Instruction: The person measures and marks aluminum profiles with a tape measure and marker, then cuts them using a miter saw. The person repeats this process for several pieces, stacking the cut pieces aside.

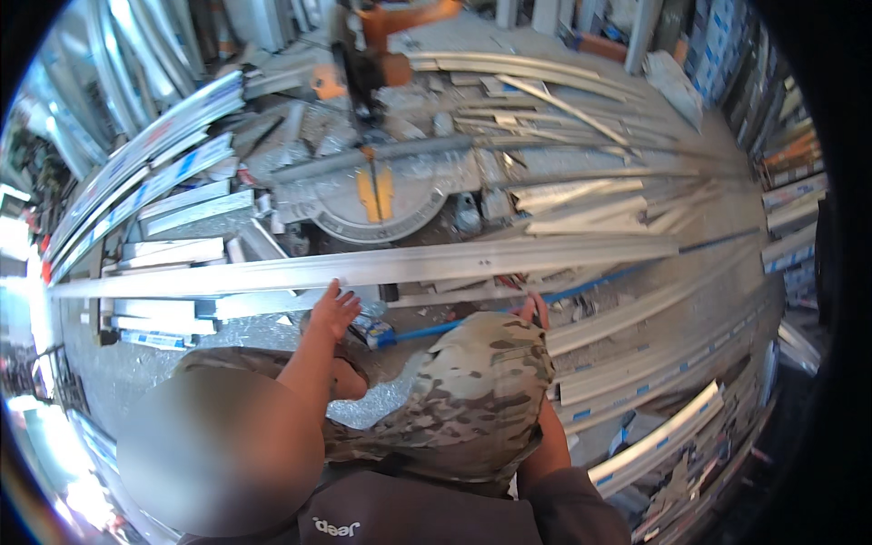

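The single view is a wide fisheye, from the left of two cameras worn side by side on the person's head. It looks steeply down and forward, with the dark top (418,509) and camouflage trousers (477,391) nearest, the hands (337,313) a little beyond, and the saw (372,195) farther off. Straight edges bow toward the dark, rounded rim.

White glare (68,454) at left, curved fisheye edges, perhaps slight motion blur.
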### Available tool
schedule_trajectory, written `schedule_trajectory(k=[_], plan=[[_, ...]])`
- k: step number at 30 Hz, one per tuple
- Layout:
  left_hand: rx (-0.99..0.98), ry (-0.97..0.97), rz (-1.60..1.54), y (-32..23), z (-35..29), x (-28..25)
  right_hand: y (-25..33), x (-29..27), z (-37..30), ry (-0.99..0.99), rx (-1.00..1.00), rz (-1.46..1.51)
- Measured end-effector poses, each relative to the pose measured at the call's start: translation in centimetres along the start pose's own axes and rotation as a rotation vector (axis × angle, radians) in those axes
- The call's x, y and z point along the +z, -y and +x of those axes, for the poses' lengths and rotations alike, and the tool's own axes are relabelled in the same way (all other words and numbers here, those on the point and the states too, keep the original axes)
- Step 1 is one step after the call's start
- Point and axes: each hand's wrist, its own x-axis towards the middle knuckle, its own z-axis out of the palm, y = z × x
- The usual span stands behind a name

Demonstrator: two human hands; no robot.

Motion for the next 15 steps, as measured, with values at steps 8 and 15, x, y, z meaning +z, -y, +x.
schedule_trajectory(k=[8, 15], plan=[[0.272, -0.221, -0.301, -9.6, -1.8, -1.5, 3.9, -3.5, 5.4, -0.064, -0.343, -0.044], [0.631, -0.203, -0.644, -27.9, -10.5, -0.1, 22.8, -5.7, 15.2, -0.143, -0.242, 0.464]])
